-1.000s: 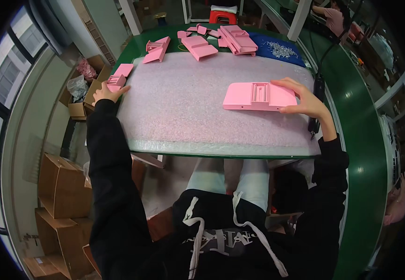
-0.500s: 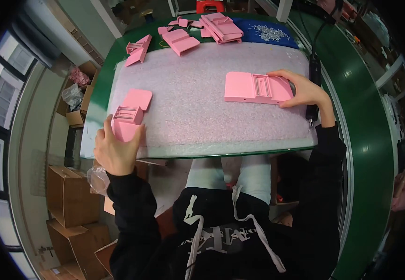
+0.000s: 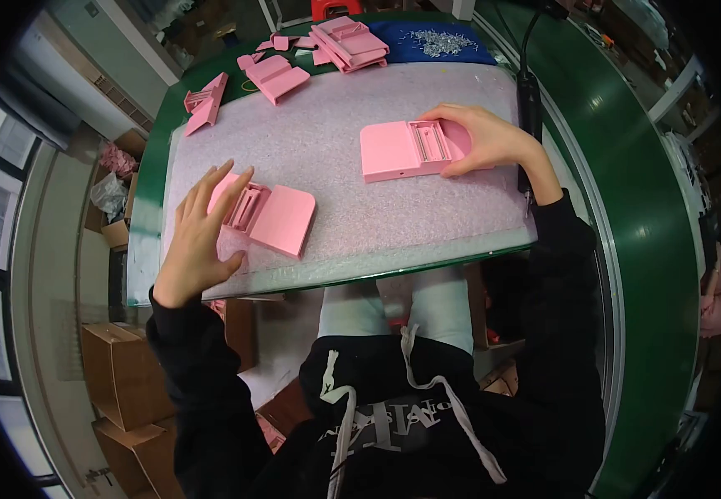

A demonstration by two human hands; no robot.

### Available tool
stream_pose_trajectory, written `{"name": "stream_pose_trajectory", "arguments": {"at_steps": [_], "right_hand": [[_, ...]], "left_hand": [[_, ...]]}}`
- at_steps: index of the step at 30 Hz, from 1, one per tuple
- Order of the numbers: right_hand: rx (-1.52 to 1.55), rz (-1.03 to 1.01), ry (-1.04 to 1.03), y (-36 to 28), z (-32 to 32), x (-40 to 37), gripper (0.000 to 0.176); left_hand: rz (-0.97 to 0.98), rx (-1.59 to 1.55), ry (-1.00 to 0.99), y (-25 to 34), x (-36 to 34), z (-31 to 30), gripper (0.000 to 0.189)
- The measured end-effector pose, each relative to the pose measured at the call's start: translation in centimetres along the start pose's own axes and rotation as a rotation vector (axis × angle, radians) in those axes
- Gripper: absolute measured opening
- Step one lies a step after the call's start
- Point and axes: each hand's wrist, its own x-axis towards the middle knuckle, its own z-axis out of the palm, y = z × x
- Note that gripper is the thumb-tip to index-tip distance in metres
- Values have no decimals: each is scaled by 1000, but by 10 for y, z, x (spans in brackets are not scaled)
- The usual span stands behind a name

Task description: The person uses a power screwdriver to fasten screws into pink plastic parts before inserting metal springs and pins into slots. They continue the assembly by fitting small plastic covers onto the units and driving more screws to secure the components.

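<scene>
My left hand (image 3: 197, 241) is at the left of the padded mat, fingers spread over the slotted end of a pink plastic part (image 3: 284, 220). That part lies tilted on the mat, its wide rounded end towards the right. At the right, my right hand (image 3: 487, 140) grips the right end of a second pink part (image 3: 390, 150), thumb at the near edge and fingers at the far edge. This part lies flat, with its slotted window next to my fingers. Metal rods show in the windows of both parts.
Several pink parts (image 3: 277, 77) lie along the far edge of the green table. Small clear pieces (image 3: 443, 43) sit on a blue cloth (image 3: 385, 35). A black corded tool (image 3: 529, 108) lies at the mat's right edge. Cardboard boxes (image 3: 119, 374) stand on the floor at left.
The left part has turned, its wide end swinging to the right, and my left hand has opened around it. My right hand still holds its part. The whole view has shifted.
</scene>
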Motion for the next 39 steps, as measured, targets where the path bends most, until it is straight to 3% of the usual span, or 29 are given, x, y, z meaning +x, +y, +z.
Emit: {"name": "stream_pose_trajectory", "arguments": {"at_steps": [4,7,8,11,15,18,20,22,23,25,26,29,32,35,36,39], "right_hand": [[37,1,-139,3,-12,4,71],[-31,1,-188,3,-15,7,72],[-78,13,-201,0,-18,7,72],[-207,120,-177,-17,-33,14,69],[-320,285,-234,-53,-69,46,64],[-371,262,-284,-64,-82,95,64],[-387,219,-106,-42,-70,142,77],[-473,370,68,-7,-48,193,92],[-456,482,147,21,-34,218,109],[-375,662,185,71,-6,254,125],[-314,713,159,71,0,256,130],[-137,703,151,61,5,247,125],[-232,609,262,65,6,246,111],[42,684,338,79,3,253,104],[264,700,337,64,-1,250,100],[264,436,307,-2,0,243,97]], "left_hand": [[128,-103,-344,-51,39,3,82],[83,-154,-229,-42,56,10,73],[80,-121,-82,-34,61,16,67],[-65,73,-58,-22,72,36,69],[-12,68,-267,-25,86,26,69],[2,-138,-423,-41,108,17,62],[47,-297,-223,-56,126,26,55],[32,-305,-15,-66,132,42,39],[0,-362,25,-72,131,51,41],[-76,-483,95,-81,122,70,44],[11,-437,144,-84,117,72,42],[48,-463,192,-86,119,70,42],[87,-371,231,-86,118,67,39],[100,-352,235,-86,118,66,32],[100,-354,233,-85,117,65,29],[156,-266,199,-81,116,67,27]]}}
